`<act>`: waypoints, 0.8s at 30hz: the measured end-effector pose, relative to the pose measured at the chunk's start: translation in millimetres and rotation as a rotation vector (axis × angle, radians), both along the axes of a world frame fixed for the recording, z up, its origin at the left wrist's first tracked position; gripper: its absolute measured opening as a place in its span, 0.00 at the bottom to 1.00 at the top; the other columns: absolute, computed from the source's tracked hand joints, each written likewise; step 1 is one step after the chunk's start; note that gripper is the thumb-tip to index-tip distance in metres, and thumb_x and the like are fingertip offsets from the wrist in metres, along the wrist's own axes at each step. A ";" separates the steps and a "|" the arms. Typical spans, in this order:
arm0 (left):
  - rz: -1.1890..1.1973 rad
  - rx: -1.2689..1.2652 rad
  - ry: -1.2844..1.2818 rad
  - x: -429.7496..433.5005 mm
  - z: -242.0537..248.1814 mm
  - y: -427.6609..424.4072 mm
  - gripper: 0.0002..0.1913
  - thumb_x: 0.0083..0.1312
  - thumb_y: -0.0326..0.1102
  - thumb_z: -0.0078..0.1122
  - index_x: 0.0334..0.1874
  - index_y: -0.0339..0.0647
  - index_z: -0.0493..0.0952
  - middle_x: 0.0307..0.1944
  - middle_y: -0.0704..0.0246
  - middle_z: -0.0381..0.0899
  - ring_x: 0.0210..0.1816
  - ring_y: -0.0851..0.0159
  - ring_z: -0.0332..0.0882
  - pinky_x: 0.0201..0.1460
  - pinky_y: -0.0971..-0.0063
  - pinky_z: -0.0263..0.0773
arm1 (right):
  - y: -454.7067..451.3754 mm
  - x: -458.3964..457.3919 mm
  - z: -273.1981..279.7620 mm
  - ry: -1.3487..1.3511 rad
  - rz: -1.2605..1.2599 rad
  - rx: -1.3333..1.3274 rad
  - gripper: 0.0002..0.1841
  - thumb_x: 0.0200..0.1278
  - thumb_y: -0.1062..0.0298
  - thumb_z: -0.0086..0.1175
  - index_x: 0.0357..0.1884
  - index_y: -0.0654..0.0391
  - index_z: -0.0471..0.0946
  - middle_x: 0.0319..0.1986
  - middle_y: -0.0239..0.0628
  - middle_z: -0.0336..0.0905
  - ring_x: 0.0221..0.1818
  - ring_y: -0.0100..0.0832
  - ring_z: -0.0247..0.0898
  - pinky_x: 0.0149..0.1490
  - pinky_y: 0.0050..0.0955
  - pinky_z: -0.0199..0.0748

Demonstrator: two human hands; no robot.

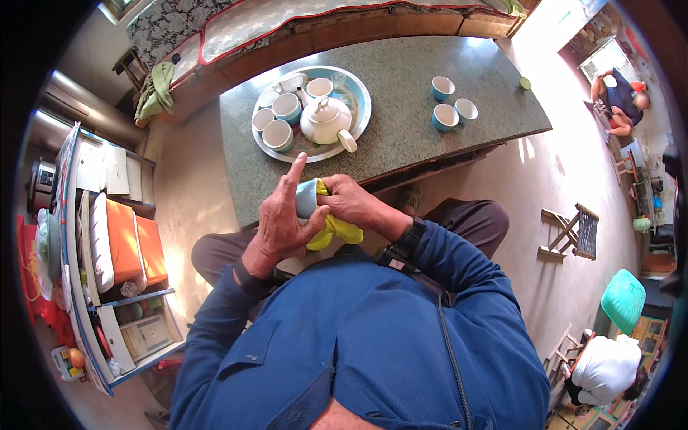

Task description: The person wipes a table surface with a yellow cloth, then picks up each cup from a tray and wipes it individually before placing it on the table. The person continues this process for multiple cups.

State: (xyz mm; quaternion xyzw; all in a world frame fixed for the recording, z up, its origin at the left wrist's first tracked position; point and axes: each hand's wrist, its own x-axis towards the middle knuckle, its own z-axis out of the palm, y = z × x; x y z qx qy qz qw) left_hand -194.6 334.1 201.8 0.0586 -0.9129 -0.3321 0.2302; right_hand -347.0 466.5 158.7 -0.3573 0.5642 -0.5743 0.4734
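Observation:
A light-blue cup (307, 199) is tilted on its side between my hands, just off the table's near edge. My left hand (284, 217) holds it, with the index finger pointing up. With my right hand (352, 201) I press a yellow cloth (344, 230) into the cup's mouth, and the rest of the cloth hangs below. Beyond my hands, a round metal tray (367, 110) carries a white teapot (326, 119) and several blue-and-white cups (278, 135). A small clear glass (338, 80) stands at the tray's far side.
Three cups (445, 117) stand grouped on the stone-topped table (408, 70), with a green lid (525, 84) near its right end. A folding stool (572, 231) is at right, an open cabinet (123, 269) at left. Two people (623, 102) (604, 371) sit to the right.

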 end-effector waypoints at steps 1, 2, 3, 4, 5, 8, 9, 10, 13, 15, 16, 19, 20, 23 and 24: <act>0.005 -0.120 0.057 -1.4 -2.2 1.1 0.48 0.69 0.45 0.71 0.88 0.35 0.60 0.61 0.46 0.84 0.54 0.53 0.89 0.59 0.63 0.82 | -0.2 -1.7 -0.1 0.205 -0.010 -0.083 0.09 0.70 0.69 0.65 0.44 0.64 0.81 0.38 0.57 0.88 0.46 0.60 0.88 0.48 0.48 0.84; -0.031 -0.129 0.043 -1.2 -3.7 -0.5 0.46 0.71 0.48 0.69 0.88 0.34 0.61 0.66 0.46 0.83 0.56 0.55 0.89 0.61 0.61 0.82 | 3.1 -2.2 1.3 0.398 -0.047 -0.123 0.09 0.70 0.69 0.64 0.44 0.64 0.81 0.37 0.56 0.89 0.46 0.59 0.88 0.48 0.48 0.84; -0.052 0.123 -0.012 -2.1 -6.6 -1.6 0.45 0.73 0.49 0.67 0.87 0.33 0.62 0.68 0.48 0.81 0.59 0.57 0.87 0.64 0.62 0.81 | 7.1 -2.1 3.9 0.593 -0.072 -0.147 0.08 0.71 0.70 0.63 0.44 0.64 0.81 0.36 0.55 0.89 0.45 0.58 0.89 0.47 0.48 0.84; -0.080 0.368 -0.088 -3.2 -9.6 -3.4 0.44 0.74 0.50 0.66 0.87 0.33 0.62 0.71 0.50 0.80 0.61 0.59 0.86 0.67 0.63 0.79 | 6.7 -5.8 7.4 0.815 -0.090 -0.194 0.11 0.69 0.67 0.66 0.45 0.64 0.80 0.38 0.50 0.89 0.44 0.55 0.89 0.46 0.48 0.86; -0.107 0.612 -0.161 -4.1 -12.2 -5.8 0.43 0.75 0.51 0.65 0.86 0.33 0.63 0.74 0.52 0.79 0.64 0.60 0.84 0.70 0.63 0.78 | 8.5 -6.8 10.9 0.928 -0.090 -0.249 0.12 0.68 0.66 0.67 0.46 0.63 0.80 0.39 0.49 0.88 0.44 0.55 0.89 0.46 0.48 0.87; -0.228 1.165 -0.252 -7.9 -15.9 -8.6 0.38 0.80 0.50 0.59 0.86 0.33 0.64 0.76 0.61 0.76 0.73 0.65 0.75 0.80 0.68 0.66 | 9.5 -7.7 17.6 1.257 -0.064 -0.298 0.20 0.61 0.61 0.73 0.49 0.60 0.80 0.46 0.47 0.84 0.42 0.54 0.87 0.46 0.48 0.90; -0.211 1.277 -0.327 -7.8 -14.1 -9.6 0.38 0.81 0.49 0.58 0.86 0.33 0.64 0.76 0.62 0.76 0.75 0.65 0.73 0.82 0.68 0.64 | 8.8 -7.2 17.6 1.199 -0.088 -0.313 0.18 0.63 0.63 0.72 0.48 0.61 0.80 0.45 0.47 0.85 0.42 0.53 0.88 0.46 0.47 0.89; -0.191 1.103 -0.233 -8.6 -12.4 -7.6 0.40 0.80 0.50 0.60 0.87 0.34 0.63 0.74 0.58 0.78 0.71 0.62 0.78 0.79 0.65 0.69 | 7.9 -5.1 16.0 1.143 -0.143 -0.359 0.16 0.64 0.64 0.71 0.48 0.61 0.81 0.44 0.47 0.86 0.43 0.53 0.88 0.46 0.46 0.89; -0.077 0.575 -0.183 -5.9 -1.3 -1.9 0.43 0.77 0.50 0.63 0.88 0.34 0.60 0.69 0.50 0.82 0.64 0.55 0.85 0.71 0.61 0.76 | 6.3 1.3 6.2 0.695 -0.191 -0.256 0.12 0.65 0.70 0.69 0.47 0.61 0.82 0.39 0.47 0.87 0.39 0.36 0.84 0.46 0.39 0.85; -0.018 0.279 -0.195 -4.3 3.4 4.2 0.44 0.76 0.46 0.64 0.89 0.34 0.58 0.68 0.46 0.80 0.62 0.54 0.86 0.68 0.61 0.78 | 6.6 1.7 0.5 0.346 -0.130 -0.131 0.10 0.65 0.73 0.68 0.45 0.63 0.82 0.36 0.47 0.86 0.37 0.26 0.79 0.46 0.36 0.82; -0.026 0.110 -0.051 -4.9 3.5 6.7 0.45 0.75 0.47 0.65 0.89 0.34 0.58 0.65 0.44 0.82 0.58 0.48 0.88 0.64 0.60 0.80 | 6.6 0.8 -0.8 0.193 -0.074 -0.083 0.09 0.65 0.75 0.67 0.44 0.64 0.82 0.35 0.48 0.86 0.37 0.24 0.77 0.46 0.36 0.81; -0.072 0.364 -0.174 -5.3 0.3 4.7 0.42 0.77 0.47 0.62 0.89 0.34 0.59 0.74 0.53 0.77 0.70 0.59 0.81 0.75 0.65 0.74 | 7.2 -5.0 2.1 0.594 -0.082 -0.106 0.11 0.64 0.74 0.68 0.46 0.64 0.81 0.37 0.51 0.86 0.41 0.40 0.85 0.47 0.42 0.83; -0.106 0.594 -0.200 -5.8 -2.0 1.5 0.42 0.78 0.49 0.61 0.89 0.35 0.60 0.76 0.56 0.77 0.72 0.60 0.79 0.77 0.65 0.72 | 6.9 -7.0 4.7 0.766 -0.104 -0.206 0.11 0.65 0.72 0.67 0.48 0.63 0.82 0.39 0.52 0.87 0.44 0.49 0.86 0.47 0.46 0.84; -0.216 1.215 -0.320 -6.1 -7.3 -7.2 0.38 0.82 0.52 0.57 0.87 0.37 0.64 0.79 0.64 0.73 0.77 0.63 0.72 0.81 0.66 0.66 | 6.8 -9.9 11.7 1.012 -0.095 -0.387 0.15 0.65 0.70 0.67 0.52 0.62 0.81 0.45 0.53 0.85 0.47 0.59 0.87 0.48 0.53 0.87; -0.235 1.305 -0.353 -6.7 -7.7 -9.0 0.36 0.83 0.49 0.58 0.86 0.36 0.65 0.78 0.64 0.73 0.76 0.64 0.72 0.81 0.67 0.66 | 6.7 -9.3 12.3 1.046 -0.064 -0.365 0.15 0.65 0.70 0.67 0.52 0.62 0.81 0.46 0.54 0.85 0.47 0.59 0.87 0.48 0.52 0.87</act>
